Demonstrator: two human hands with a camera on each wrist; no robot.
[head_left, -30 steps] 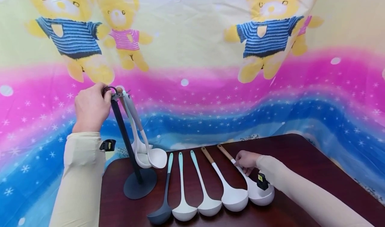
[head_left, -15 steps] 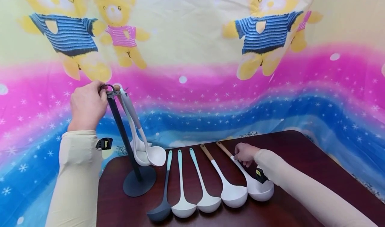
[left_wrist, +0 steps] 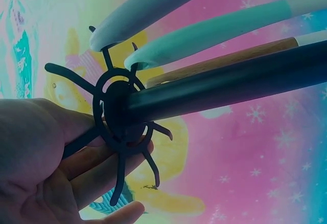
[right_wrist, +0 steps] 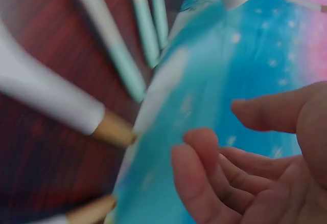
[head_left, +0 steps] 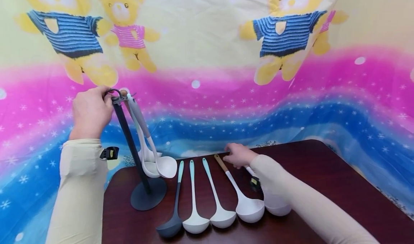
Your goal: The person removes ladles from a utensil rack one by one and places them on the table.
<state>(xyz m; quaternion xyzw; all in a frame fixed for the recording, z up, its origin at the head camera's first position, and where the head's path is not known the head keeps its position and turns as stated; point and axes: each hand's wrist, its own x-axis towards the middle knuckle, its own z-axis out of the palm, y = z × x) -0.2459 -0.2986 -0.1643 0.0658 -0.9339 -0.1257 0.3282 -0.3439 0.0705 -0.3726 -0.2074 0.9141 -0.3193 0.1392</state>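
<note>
At the left of the head view my left hand (head_left: 91, 111) grips the top of a black utensil stand (head_left: 127, 139). Its fingers reach behind the hooked ring (left_wrist: 97, 106) in the left wrist view. Three ladles hang from the hooks: one with a grey handle (left_wrist: 153, 9), one with a mint handle (left_wrist: 214, 32) and one with a wooden handle (left_wrist: 230, 60). My right hand (head_left: 239, 155), fingers loosely bent and holding nothing, hovers by the handle end of a white ladle with a wooden handle (head_left: 250, 211). My sleeve partly covers the rightmost white ladle (head_left: 277, 208).
Left of these two lie a dark ladle with a mint handle (head_left: 171, 226) and two white ladles with mint handles, the nearer-left one (head_left: 196, 226) and its neighbour (head_left: 224, 219). All rest on a dark red table (head_left: 323, 172). A printed bear cloth (head_left: 200, 104) hangs behind.
My right hand has left the rightmost ladle's handle and moved left and slightly up, towards the neighbouring wooden handle. My left hand keeps its grip on the stand.
</note>
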